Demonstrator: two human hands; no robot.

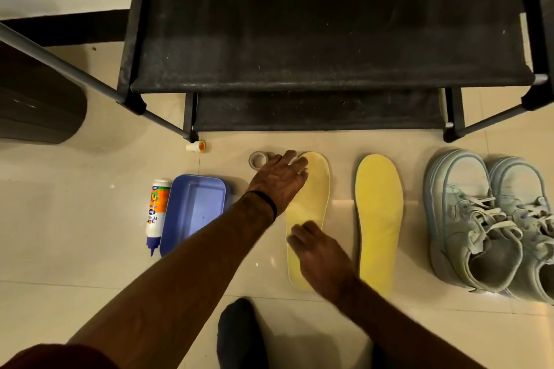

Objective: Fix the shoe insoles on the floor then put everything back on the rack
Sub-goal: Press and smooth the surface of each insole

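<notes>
Head view. On the glossy cream tiled floor [90, 249] I count two flat yellow foam insoles: the left insole [311, 204] and the right insole [379, 219], lying side by side, toes toward the black fabric-shelved metal rack [314, 39]. Two pale grey-blue lace-up sneakers [491, 219] stand touching each other to the right of the insoles. One small roll of clear tape [257, 159] lies just beside the left insole's toe. One shallow blue plastic tray [195, 210] and one white glue bottle with an orange label and blue nozzle [156, 213] lie side by side at left; the label lettering reads partly "FEVIC", upside down. One small white cap with an orange top [196, 147] lies near the rack foot.

My left hand [278, 180] rests on the left insole's toe, fingers extended and loosely together. My right hand [317, 255] presses that insole's heel half, fingers relaxed; it is motion-blurred.
</notes>
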